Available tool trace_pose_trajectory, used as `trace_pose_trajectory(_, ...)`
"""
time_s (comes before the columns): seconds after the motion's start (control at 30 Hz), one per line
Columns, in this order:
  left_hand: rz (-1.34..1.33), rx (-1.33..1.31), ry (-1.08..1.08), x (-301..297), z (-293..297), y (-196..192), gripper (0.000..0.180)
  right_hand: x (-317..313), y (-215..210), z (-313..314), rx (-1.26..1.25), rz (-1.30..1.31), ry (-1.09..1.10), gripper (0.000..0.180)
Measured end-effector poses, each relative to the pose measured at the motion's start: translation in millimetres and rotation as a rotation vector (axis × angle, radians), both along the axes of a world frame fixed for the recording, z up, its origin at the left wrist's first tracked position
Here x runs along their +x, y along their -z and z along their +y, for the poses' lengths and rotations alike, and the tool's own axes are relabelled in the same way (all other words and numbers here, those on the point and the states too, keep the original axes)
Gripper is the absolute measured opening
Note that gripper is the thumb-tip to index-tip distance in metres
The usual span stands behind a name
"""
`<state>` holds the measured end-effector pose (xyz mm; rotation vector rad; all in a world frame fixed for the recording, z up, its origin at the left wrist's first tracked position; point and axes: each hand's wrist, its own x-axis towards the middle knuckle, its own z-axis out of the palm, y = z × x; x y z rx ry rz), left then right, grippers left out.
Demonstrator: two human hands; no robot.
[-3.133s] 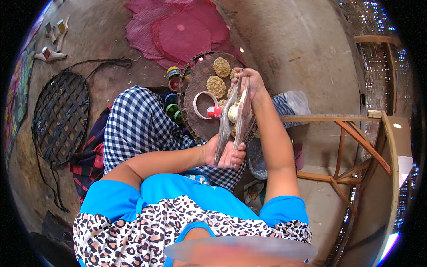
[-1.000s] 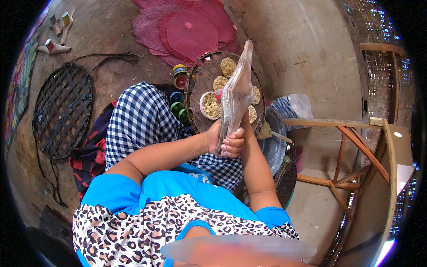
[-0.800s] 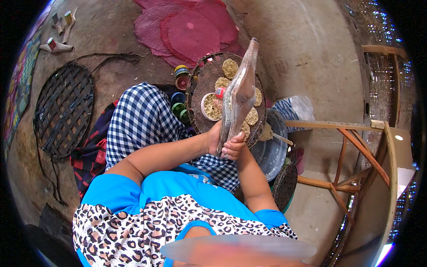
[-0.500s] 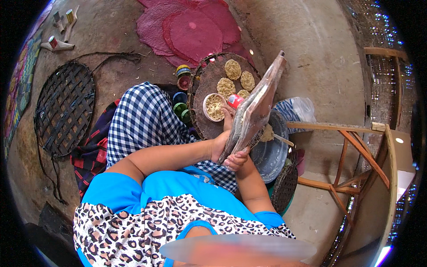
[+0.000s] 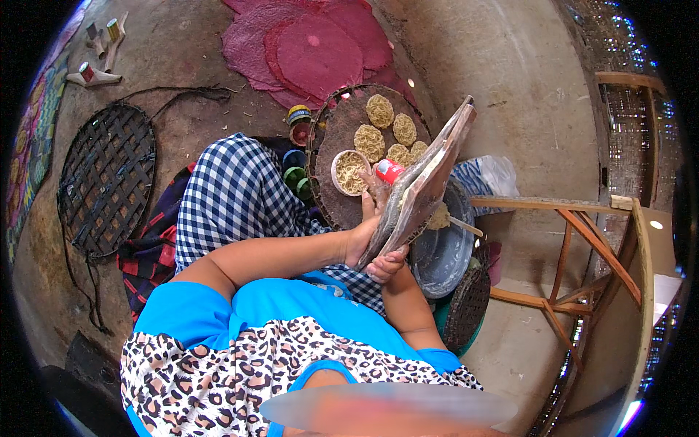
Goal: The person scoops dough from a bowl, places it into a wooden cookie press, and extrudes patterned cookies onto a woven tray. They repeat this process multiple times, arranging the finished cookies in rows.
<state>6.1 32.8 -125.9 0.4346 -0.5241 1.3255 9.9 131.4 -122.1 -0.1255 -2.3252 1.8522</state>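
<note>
My left hand (image 5: 366,229) presses its palm against the grey side of a wooden press (image 5: 434,178) made of two long boards, its fingers stretching up along it. My right hand (image 5: 386,265) wraps round the press's lower end. The tool leans up to the right, pale stuff showing between its boards. Beyond my left fingertips, a small round bowl (image 5: 336,177) holds thin pale strands like noodles. It sits on a round dark tray (image 5: 338,124) with several flat nests of strands (image 5: 369,143). A red can (image 5: 389,171) is partly hidden behind the press.
Right of the press stands a grey basin (image 5: 444,268) with a pale lump (image 5: 439,217) and a stick (image 5: 466,227). A wooden frame (image 5: 553,205) is farther right. Dark pink round sheets (image 5: 313,62) lie beyond the tray; a woven rack (image 5: 108,178) lies left.
The press's upper end has swung slightly right and down, so more of the nests behind it show. Both hands keep their hold, almost in the same place.
</note>
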Motion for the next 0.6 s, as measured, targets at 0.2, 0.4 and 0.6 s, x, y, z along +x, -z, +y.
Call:
trace_pose_trajectory(0.2, -0.010, 0.039, 0.026, 2.1, -2.2, 0.7, 0.061, 6.8, 1.3, -4.2, 0.204, 0.037, -0.010, 0.089)
trace_pose_trajectory(0.4, 0.034, -0.033, 0.132, 6.4, -0.2, 0.0, 0.061, 0.6, 6.3, -10.0, 0.420, 0.115, -0.022, 0.096)
trace_pose_trajectory(0.6, 0.079, -0.033, 0.095, 7.1, -2.5, 0.4, 0.061, -13.3, 8.9, -15.2, 0.701, 0.203, 0.029, 0.104)
